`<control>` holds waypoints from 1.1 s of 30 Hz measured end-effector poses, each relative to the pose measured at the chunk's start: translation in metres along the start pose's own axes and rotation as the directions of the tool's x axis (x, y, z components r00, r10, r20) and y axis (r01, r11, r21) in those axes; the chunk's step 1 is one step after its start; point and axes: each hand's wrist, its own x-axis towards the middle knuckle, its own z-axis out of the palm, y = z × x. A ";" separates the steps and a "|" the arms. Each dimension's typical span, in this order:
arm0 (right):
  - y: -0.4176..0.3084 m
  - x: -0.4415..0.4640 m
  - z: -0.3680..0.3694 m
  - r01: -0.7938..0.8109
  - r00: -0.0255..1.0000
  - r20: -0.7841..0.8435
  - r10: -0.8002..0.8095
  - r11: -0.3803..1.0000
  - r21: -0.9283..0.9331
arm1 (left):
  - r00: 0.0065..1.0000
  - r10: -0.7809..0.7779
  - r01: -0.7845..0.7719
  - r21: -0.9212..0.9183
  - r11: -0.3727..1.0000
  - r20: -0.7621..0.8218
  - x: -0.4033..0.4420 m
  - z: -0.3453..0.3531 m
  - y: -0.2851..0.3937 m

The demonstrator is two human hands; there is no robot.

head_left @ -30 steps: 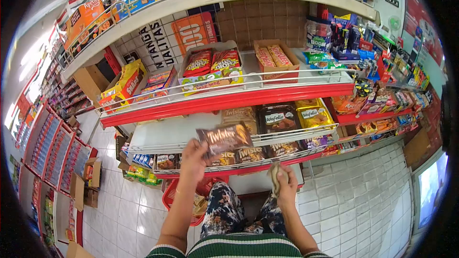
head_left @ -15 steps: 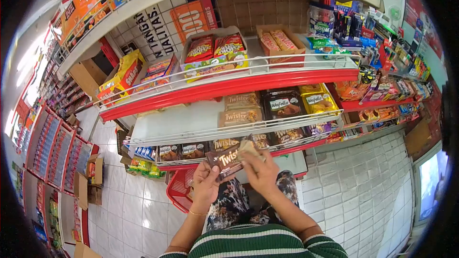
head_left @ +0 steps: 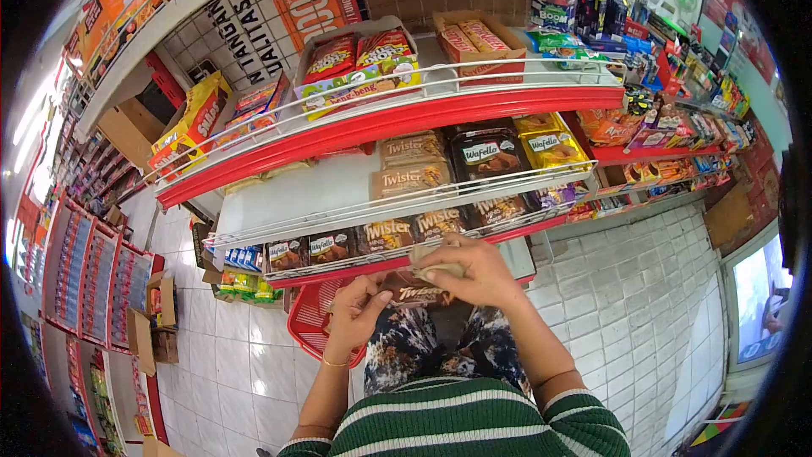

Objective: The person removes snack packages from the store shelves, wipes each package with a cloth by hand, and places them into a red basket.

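A dark brown Twister snack pack is held over my lap, just in front of the lower shelf. My left hand pinches its left end between thumb and fingers. A crumpled beige cloth is bunched under the fingers of my right hand, at the upper right of the pack. Behind my hands, more Twister packs and Wafello packs stand in a row along the wire rail. Light brown Twister packs lie on the shelf surface above that row.
A red basket sits on the tiled floor by my left forearm. The red-edged upper shelf carries a Beng-Beng box and an open carton. Shelves of goods stand at the left. A glowing screen is at the right.
Both hands have come slightly lower, with the pack now turned flatter. My right hand and the cloth have shifted across the pack's upper edge. The camera view has tilted a little.
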 end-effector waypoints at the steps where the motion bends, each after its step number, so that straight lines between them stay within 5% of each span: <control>1: 0.009 0.000 -0.005 -0.012 0.998 0.058 0.015 0.999 -0.048 | 1.000 0.000 0.000 0.003 1.000 -0.003 -0.002 -0.003 -0.002; 3: 0.033 -0.003 -0.015 -0.039 0.987 0.154 0.054 0.994 -0.099 | 0.998 -0.036 0.031 -0.073 0.997 -0.057 -0.007 -0.009 -0.012; 5: 0.064 -0.009 -0.018 -0.148 0.954 0.289 0.076 0.960 0.236 | 0.993 -0.046 0.025 -0.196 0.980 -0.105 -0.007 -0.008 -0.018; 6: 0.077 -0.014 -0.013 -0.167 0.972 0.227 0.066 0.870 0.463 | 0.988 -0.056 0.007 -0.319 0.948 -0.146 -0.006 -0.006 -0.020; 7: 0.082 -0.017 -0.007 -0.168 0.971 0.229 0.065 0.870 0.464 | 0.987 -0.057 0.007 -0.318 0.948 -0.147 -0.005 -0.003 -0.018; 9: 0.089 -0.022 0.007 -0.283 0.894 0.036 0.446 0.501 0.818 | 0.933 -0.281 0.050 -0.689 0.723 -0.227 -0.001 0.005 -0.015; 10: 0.092 -0.021 0.022 -0.204 0.850 -0.010 0.526 0.348 0.915 | 0.906 -0.336 0.054 -0.719 0.693 -0.256 -0.001 0.009 -0.022; 11: 0.089 -0.025 0.036 -0.201 0.851 -0.013 0.525 0.349 0.915 | 0.907 -0.334 0.054 -0.718 0.694 -0.255 -0.001 0.013 -0.030; 13: 0.075 -0.031 0.067 -0.150 0.728 0.116 0.676 -0.009 0.989 | 0.881 -0.370 0.020 -0.758 0.652 -0.295 -0.003 0.025 -0.044; 17: 0.055 -0.047 0.113 -0.333 0.687 0.423 0.591 -0.261 0.906 | 0.790 -0.377 -0.013 -0.628 0.778 -0.484 -0.005 0.056 -0.053; 21: 0.054 -0.046 0.102 -0.209 0.717 0.450 0.533 -0.451 0.868 | 0.800 -0.273 -0.020 -0.478 0.878 -0.534 -0.009 0.046 -0.057; 23: 0.059 -0.048 0.089 -0.199 0.765 0.410 0.497 -0.422 0.884 | 0.834 -0.275 0.009 -0.486 0.874 -0.479 -0.013 0.028 -0.058; 26: 0.049 -0.038 0.068 -0.100 0.888 0.163 0.430 -0.164 0.981 | 0.905 -0.328 0.112 -0.593 0.798 -0.271 -0.012 0.017 -0.054; 29: 0.052 -0.034 0.068 -0.187 0.854 0.178 0.489 -0.030 0.982 | 0.929 -0.326 0.155 -0.613 0.775 -0.178 -0.014 0.022 -0.055; 31: 0.067 -0.033 0.082 -0.363 0.874 0.316 0.370 0.062 0.930 | 0.933 -0.334 0.196 -0.591 0.783 -0.134 -0.019 0.019 -0.063; 33: 0.069 -0.037 0.091 -0.380 0.864 0.358 0.353 -0.010 0.925 | 0.923 -0.361 0.264 -0.460 0.848 -0.135 -0.019 0.014 -0.061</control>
